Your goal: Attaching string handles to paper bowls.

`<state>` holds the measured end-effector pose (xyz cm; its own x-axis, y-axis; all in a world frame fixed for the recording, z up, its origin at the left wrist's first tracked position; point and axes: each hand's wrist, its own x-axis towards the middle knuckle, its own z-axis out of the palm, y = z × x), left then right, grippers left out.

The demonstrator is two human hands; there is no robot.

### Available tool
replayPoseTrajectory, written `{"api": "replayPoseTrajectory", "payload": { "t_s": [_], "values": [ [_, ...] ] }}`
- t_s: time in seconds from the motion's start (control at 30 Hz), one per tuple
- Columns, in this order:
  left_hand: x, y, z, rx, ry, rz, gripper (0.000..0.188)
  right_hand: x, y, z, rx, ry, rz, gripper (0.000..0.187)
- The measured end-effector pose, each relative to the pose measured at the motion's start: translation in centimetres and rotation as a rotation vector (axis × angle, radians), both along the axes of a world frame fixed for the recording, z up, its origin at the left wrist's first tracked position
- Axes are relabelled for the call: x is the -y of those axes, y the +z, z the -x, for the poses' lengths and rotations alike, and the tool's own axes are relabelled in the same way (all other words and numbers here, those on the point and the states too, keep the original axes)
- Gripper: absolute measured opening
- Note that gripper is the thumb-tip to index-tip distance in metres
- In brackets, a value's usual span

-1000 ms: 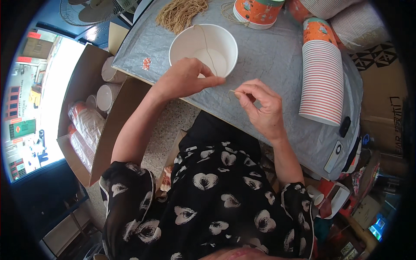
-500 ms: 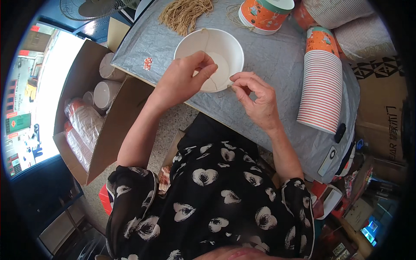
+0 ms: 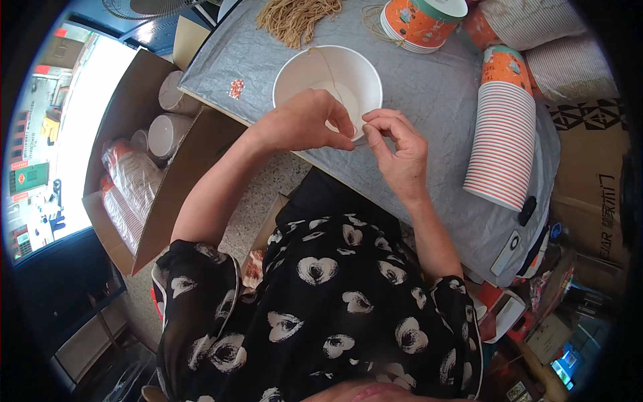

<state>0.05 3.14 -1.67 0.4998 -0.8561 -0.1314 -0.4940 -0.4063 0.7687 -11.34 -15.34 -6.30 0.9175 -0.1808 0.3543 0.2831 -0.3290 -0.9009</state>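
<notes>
A white paper bucket [image 3: 293, 75] stands at the table's near edge, its mouth facing up. A thin tan cord [image 3: 328, 65] passes over its far rim and runs down inside, partly hidden behind my left hand [image 3: 301, 120]. That hand reaches across the bucket, thumb and fingers curled close together at the near right rim; what lies between them is hidden. Just right of the rim, my right hand [image 3: 400, 151] pinches thumb and forefinger together on what appears to be the cord's end. The fingertips of both hands are close to each other.
A bundle of tan cords [image 3: 298, 20] and small red-white pieces [image 3: 236, 88] lie on the grey-covered table [image 3: 429, 87]. Orange printed buckets [image 3: 418, 23] and a long nested stack [image 3: 501, 144] stand right. An open carton [image 3: 181, 161] with wrapped buckets is left.
My left hand has moved from over the bucket's middle to the near right rim, beside my right fingertips. The right hand stays nearly in place. The whole view has shifted slightly.
</notes>
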Motion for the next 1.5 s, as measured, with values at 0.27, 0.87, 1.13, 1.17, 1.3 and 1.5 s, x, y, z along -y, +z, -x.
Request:
{"api": "replayPoseTrajectory", "payload": {
  "t_s": [0.27, 0.87, 1.13, 1.17, 1.3, 1.5],
  "values": [
    [-0.3, -0.2, 1.8, -0.114, 0.261, 0.156, 0.013, -0.7, -0.1, 0.4, -0.049, 0.004, -0.093, 0.007],
    [0.5, -0.6, 2.0, -0.349, 0.361, 0.378, 0.024, -1.5, -0.2, 1.6, -0.037, -0.093, -0.192, 0.007],
    [-0.1, -0.6, 1.2, -0.162, 0.441, 0.348, 0.021, -0.5, 2.1, 3.0, -0.015, -0.139, 0.092, 0.009],
    [0.0, -0.6, 1.4, -0.165, 0.438, 0.349, 0.021, -0.5, 2.5, 3.0, -0.016, -0.111, 0.111, 0.01],
    [0.9, 0.4, 3.2, -0.099, 0.531, 0.446, 0.016, -0.3, 3.6, 3.2, -0.016, -0.008, 0.163, 0.011],
    [1.0, -1.0, 3.8, -0.48, 0.48, 0.58, 0.016, -0.7, 5.2, 3.1, -0.008, 0.089, 0.221, 0.013]
  ]
}}
